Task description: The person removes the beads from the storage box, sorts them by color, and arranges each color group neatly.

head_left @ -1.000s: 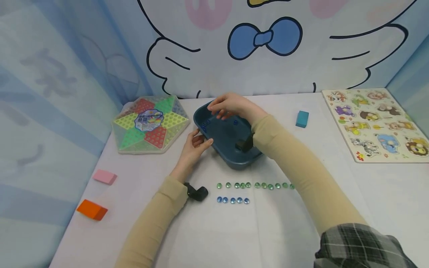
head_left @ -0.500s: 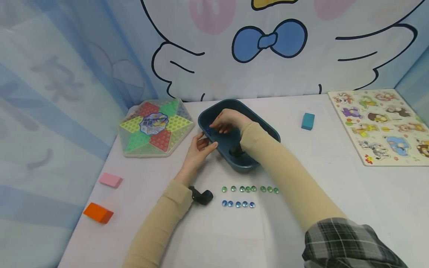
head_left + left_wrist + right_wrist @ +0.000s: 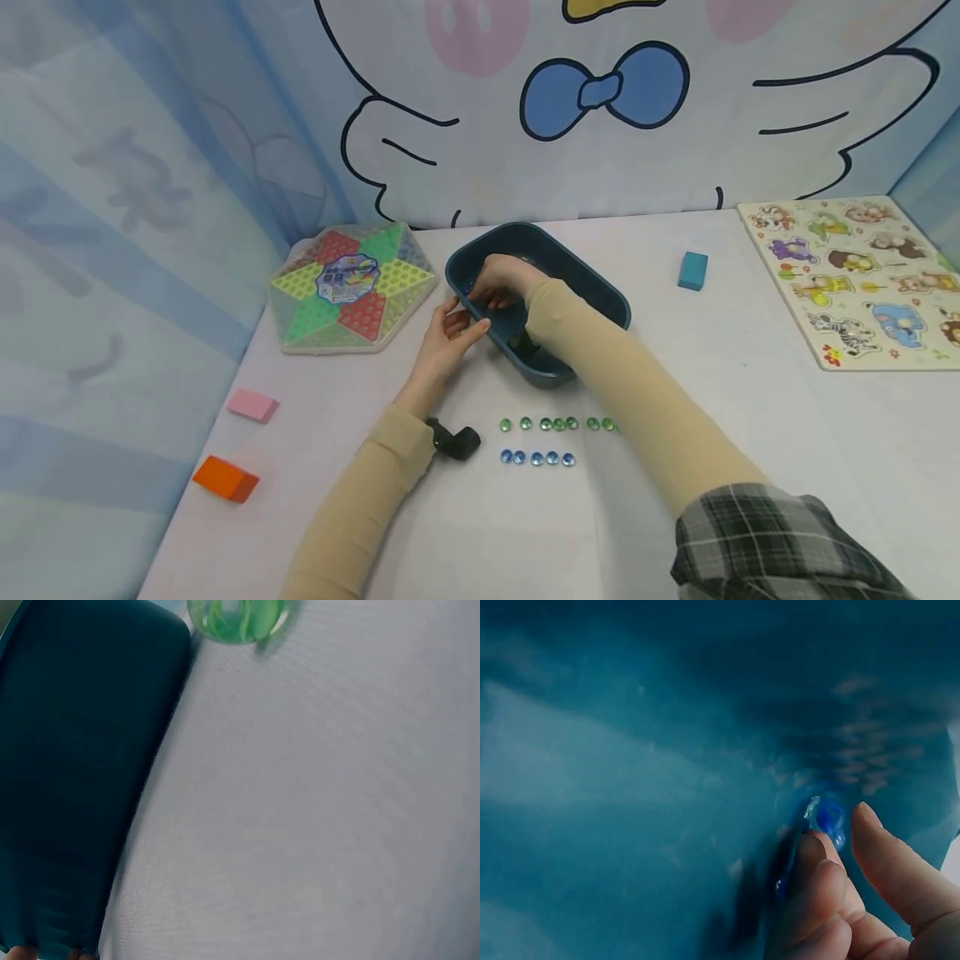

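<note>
A dark blue plastic basin (image 3: 592, 300) stands on the table. My left hand (image 3: 441, 342) holds its near-left side, thumb close to the rim; in the left wrist view only fingertips (image 3: 22, 952) show against the basin wall. Down inside the basin is my right hand (image 3: 506, 282), fingers bent. In the right wrist view its thumb and forefinger stand apart beside a blue glass bead (image 3: 828, 816), with another blue bead (image 3: 781, 888) under the fingers. In front of the basin lie a row of green glass beads (image 3: 558, 424) and a shorter row of blue glass beads (image 3: 537, 458).
Left of the basin lies a hexagonal board game box (image 3: 352, 287). A pink block (image 3: 252, 406) and an orange block (image 3: 226, 479) sit near the left edge. To the right are a teal block (image 3: 692, 271) and an animal puzzle board (image 3: 855, 283).
My right hand has gone down from above the basin's far-left corner into the basin. The left hand stays at the basin's side. The head view has shifted slightly.
</note>
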Available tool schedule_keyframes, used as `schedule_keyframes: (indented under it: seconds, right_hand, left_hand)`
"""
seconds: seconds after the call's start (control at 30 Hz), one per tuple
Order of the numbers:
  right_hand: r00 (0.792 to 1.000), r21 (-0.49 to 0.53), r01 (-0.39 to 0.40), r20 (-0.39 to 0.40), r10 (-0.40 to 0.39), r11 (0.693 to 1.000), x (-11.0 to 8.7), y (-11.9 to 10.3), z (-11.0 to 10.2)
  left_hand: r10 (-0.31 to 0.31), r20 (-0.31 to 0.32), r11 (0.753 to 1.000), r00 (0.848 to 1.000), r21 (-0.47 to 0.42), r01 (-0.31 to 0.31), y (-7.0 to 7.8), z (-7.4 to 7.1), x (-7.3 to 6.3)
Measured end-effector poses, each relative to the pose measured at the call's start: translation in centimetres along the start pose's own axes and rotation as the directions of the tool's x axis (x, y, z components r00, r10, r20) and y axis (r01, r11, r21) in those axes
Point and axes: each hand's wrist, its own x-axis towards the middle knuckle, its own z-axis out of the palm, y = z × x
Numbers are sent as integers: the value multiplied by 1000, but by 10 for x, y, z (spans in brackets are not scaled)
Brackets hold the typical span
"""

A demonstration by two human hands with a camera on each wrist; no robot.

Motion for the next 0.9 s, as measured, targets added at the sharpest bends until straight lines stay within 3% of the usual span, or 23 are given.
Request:
schedule_keyframes:
  seconds: [0.23,0.47,0.7,0.9]
  right_hand:
    - [1000,-13,-7,3,7,1000,0,4,0]
    - [999,22,21,-28,-20,1000,-9,9,-16]
    - [998,77,43,-41,-40,996,-32,8,-40]
    - [990,64,140,-38,-138,988,-64,11,-53]
  left_hand:
    - [-4,23,1000,1000,-21,4,0,2,-1]
    - [2,7,1000,1000,-16,-2,1,4,0]
    - [2,2,1000,1000,-14,-2,3,4,0]
    - [-17,-5,1000,1000,-20,17,2,3,0]
